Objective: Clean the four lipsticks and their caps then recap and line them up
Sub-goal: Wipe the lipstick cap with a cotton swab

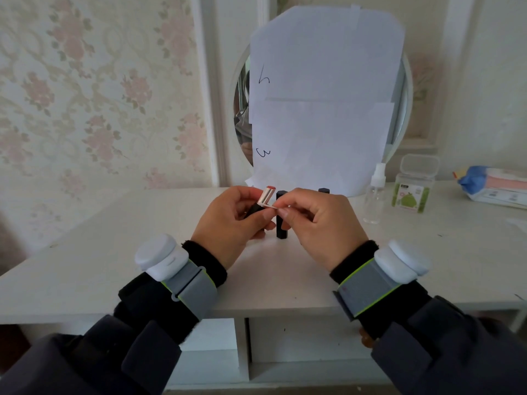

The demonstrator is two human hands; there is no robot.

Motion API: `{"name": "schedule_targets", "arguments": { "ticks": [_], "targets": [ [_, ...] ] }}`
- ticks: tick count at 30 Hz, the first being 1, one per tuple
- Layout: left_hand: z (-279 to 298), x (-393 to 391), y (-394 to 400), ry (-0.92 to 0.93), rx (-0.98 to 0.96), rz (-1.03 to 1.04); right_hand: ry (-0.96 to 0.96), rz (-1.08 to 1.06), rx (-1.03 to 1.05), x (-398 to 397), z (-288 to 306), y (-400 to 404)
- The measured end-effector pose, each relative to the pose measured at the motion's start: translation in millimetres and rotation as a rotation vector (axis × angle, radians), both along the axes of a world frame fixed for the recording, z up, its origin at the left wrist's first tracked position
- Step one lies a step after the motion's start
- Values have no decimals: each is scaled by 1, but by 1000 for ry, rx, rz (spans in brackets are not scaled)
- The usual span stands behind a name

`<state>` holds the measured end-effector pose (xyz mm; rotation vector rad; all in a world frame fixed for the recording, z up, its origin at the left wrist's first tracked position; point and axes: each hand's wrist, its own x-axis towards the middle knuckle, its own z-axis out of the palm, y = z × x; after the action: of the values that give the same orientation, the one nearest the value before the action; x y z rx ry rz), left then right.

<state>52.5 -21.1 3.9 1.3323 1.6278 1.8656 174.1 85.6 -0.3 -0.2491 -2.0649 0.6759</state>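
2 hands up over the white bench [114, 252], both busy on 1 uncapped lipstick [263, 199]. Left hand [231, 223] has fingers curled round its black base; silver inner tube tilts up and right, red bullet showing at the top end. Right hand [322, 226] pinches a small white strip or swab [271, 206] between thumb and forefinger, its end touching the silver tube low down. Can't tell what the strip is made of.

1 black capped lipstick [281, 220] stands upright on the bench right behind the hands, between them in view. Another black top [324, 191] pokes out behind the right hand's knuckles; rest of it hidden, so can't tell whether it is a lipstick or a loose cap. Other lipsticks and caps not visible.

Back of bench: round mirror [405, 89] mostly covered with white paper sheets [328, 95], handwritten marks on the left edge. Right of that, a clear spray bottle [375, 195], then just beside it a clear lidded box with a green label [413, 183], then a blue-and-pink wipes pack [493, 186] near the frame's right edge.

Both wrists carry grey straps with white pucks [161, 258], over black cuffs and dark sleeves.
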Motion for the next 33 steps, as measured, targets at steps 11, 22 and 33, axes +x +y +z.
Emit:
{"name": "schedule_targets", "arguments": {
  "ticks": [11,22,33],
  "targets": [
    [2,3,-1,-10,-44,-6,72,-68,51,0,0,2],
    [3,5,-2,-17,-57,18,106,-133,22,0,0,3],
    [5,5,-4,-101,-41,-38,83,-96,33,-1,-1,4]
  ]
}}
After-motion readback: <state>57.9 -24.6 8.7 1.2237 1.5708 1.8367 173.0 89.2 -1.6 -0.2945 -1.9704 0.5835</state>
